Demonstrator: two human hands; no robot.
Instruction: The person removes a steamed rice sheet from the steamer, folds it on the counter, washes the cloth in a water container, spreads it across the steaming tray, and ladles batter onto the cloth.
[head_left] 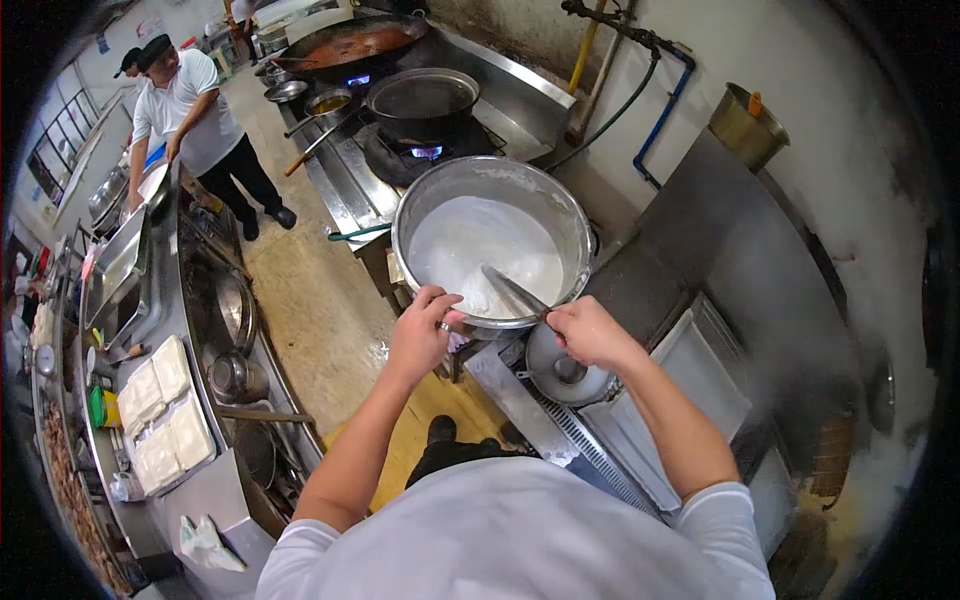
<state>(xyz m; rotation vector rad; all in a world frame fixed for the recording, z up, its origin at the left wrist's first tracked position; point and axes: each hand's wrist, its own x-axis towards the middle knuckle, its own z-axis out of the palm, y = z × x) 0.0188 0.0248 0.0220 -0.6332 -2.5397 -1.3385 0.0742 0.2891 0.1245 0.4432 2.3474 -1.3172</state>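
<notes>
We look down on a large metal pot (402,240) of white liquid (470,240), standing near a lit burner (427,153). Our right hand (590,332) has a closed grip on a metal utensil (514,288), slanted over the rim, probably so its tip reaches the liquid with our fingers clear. Our left hand (417,335) curls at the near rim, perhaps for steadying; whether that grip is closed, we cannot tell.

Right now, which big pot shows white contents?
The steel pot, left hand at its rim, right hand holding a tool in it. The black pot beyond looks dark on top; the wok farther off holds reddish food.
</notes>
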